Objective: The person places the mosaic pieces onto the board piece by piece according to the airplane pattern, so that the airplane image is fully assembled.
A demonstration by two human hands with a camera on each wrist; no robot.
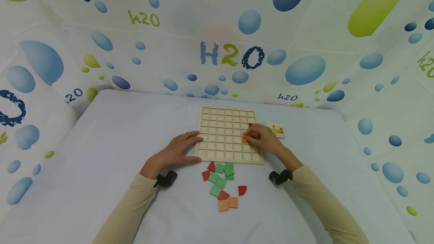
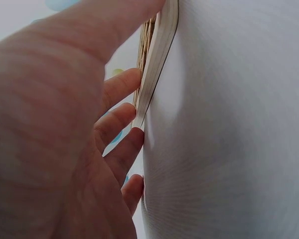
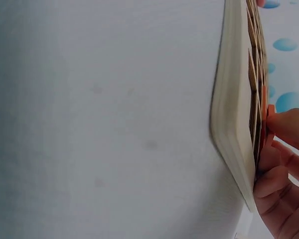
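Right of centre in the head view, the right hand (image 1: 264,138) pinches an orange tile (image 3: 271,108) over the right part of a wooden grid board (image 1: 220,128). At centre left, the left hand (image 1: 174,150), not grasping, touches the board's left edge with relaxed fingers. Probably best: use that touch to steady the board, square the tile's edges to the grid, then press flat before letting go.
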